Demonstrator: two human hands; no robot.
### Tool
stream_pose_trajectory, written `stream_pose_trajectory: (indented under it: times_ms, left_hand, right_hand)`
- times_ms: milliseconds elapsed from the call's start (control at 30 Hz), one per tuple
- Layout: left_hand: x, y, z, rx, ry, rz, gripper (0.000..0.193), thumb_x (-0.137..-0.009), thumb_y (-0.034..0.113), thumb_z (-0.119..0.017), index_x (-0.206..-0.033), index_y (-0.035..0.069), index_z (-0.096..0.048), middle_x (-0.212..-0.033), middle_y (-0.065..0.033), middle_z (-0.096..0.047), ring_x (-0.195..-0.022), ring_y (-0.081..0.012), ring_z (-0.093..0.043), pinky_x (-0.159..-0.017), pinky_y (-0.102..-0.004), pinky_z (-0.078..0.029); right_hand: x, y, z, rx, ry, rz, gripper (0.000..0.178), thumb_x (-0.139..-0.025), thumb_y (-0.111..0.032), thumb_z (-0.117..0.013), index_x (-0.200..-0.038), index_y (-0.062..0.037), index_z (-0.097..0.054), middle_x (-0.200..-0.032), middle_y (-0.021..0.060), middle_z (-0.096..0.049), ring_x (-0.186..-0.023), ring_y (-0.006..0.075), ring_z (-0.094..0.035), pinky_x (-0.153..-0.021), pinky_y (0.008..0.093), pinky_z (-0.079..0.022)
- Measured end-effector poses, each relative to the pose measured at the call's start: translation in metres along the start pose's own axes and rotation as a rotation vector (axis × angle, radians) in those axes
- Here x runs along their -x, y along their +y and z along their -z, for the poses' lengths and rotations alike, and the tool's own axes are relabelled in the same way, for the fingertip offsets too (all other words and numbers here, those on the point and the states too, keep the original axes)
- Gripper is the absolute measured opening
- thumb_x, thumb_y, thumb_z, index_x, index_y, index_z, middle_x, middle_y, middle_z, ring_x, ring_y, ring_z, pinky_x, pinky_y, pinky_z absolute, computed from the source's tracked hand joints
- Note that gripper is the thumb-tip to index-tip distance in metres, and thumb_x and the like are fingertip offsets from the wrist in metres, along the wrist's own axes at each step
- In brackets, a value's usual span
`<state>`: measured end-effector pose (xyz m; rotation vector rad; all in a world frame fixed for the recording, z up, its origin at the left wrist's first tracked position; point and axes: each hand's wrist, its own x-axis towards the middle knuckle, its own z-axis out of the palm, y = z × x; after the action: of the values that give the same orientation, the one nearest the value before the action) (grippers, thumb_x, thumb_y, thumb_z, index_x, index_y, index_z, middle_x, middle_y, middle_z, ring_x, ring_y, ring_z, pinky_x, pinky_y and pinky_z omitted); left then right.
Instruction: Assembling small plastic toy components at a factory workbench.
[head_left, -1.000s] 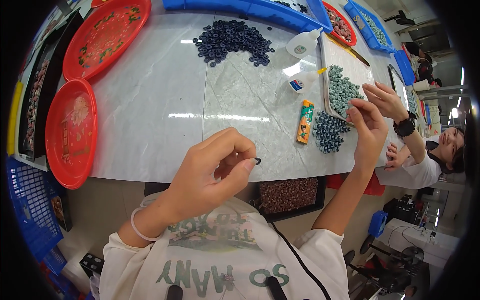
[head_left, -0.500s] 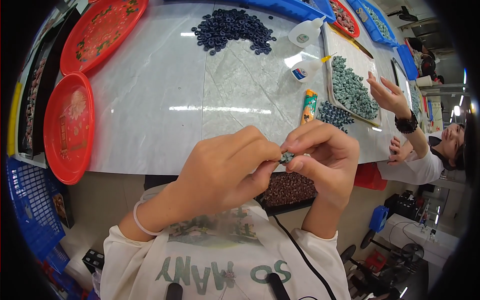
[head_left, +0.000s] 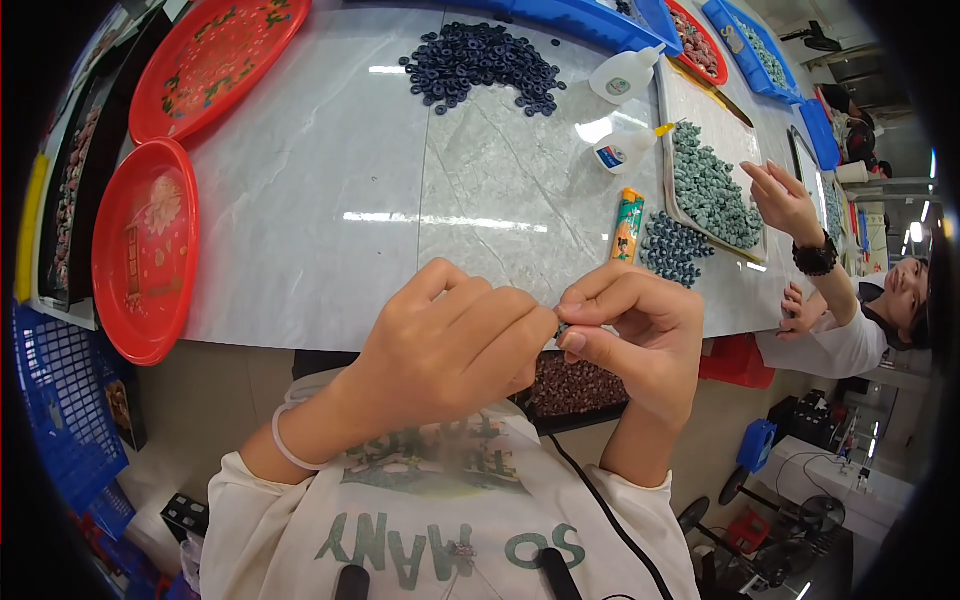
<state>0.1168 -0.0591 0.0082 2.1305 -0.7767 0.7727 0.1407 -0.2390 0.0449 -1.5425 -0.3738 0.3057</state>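
Note:
My two hands meet above the table's near edge. Thumb and forefinger of my right hand (head_left: 640, 340) pinch a small dark green piece (head_left: 562, 331), mostly covered by the fingertips. My left hand (head_left: 455, 345) is closed with its fingertips against the same spot; what it grips there is hidden. Beyond them, to the right, lie a cluster of small dark blue-green pieces (head_left: 675, 248) and an orange-and-green packet (head_left: 627, 225). A heap of pale green pieces (head_left: 710, 185) fills a white-lined tray (head_left: 672, 205). Dark blue rings (head_left: 485, 65) are piled at the far side.
Two white squeeze bottles (head_left: 622, 76) (head_left: 625, 150) stand at the far right. Red oval trays (head_left: 145, 250) line the left. Below the table edge is a black tray of brown bits (head_left: 575, 388). A co-worker's hand (head_left: 785, 205) is raised at the right.
The small green piece shows less now, covered more by my fingers. My right hand has shifted slightly left and down, and the view has moved a little.

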Motion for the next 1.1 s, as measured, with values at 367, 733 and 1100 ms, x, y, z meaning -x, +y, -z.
stream_pose_trajectory:
  times_ms: [367, 733, 1100]
  left_hand:
    - [-0.002, -0.002, 0.005, -0.009, 0.127, 0.016, 0.030, -0.061, -0.006, -0.060, -0.089, 0.005, -0.056, -0.077, -0.0020, -0.056, -0.057, -0.0135, -0.050, -0.051, -0.0256, -0.038]
    - [-0.003, 0.002, 0.011, 0.245, 0.224, 0.116, 0.019, -0.078, -0.001, -0.060, -0.096, 0.005, -0.056, -0.087, -0.0084, -0.050, -0.061, -0.0120, -0.048, -0.054, -0.0236, -0.040]
    - [0.004, 0.008, 0.015, 1.128, 0.256, 0.577, 0.020, -0.072, 0.000, -0.067, -0.092, 0.003, -0.066, -0.081, -0.0068, -0.054, -0.072, -0.0134, -0.052, -0.063, -0.0229, -0.040]
  right_hand:
    - [-0.002, 0.003, -0.022, -0.192, 0.119, 0.079, 0.012, -0.067, 0.014, -0.065, -0.076, 0.0070, -0.059, -0.084, 0.0157, -0.058, -0.075, 0.0170, -0.060, -0.062, 0.0234, -0.051]
    - [-0.003, 0.003, -0.054, -0.514, 0.300, 0.129, 0.016, -0.071, 0.000, -0.068, -0.077, 0.0019, -0.053, -0.083, 0.0150, -0.055, -0.062, 0.0150, -0.058, -0.049, 0.0220, -0.050]
    - [0.005, 0.003, -0.057, -0.302, 0.255, 0.291, 0.015, -0.070, 0.011, -0.066, -0.080, 0.0034, -0.059, -0.087, 0.0148, -0.057, -0.079, 0.0175, -0.060, -0.072, 0.0261, -0.050]
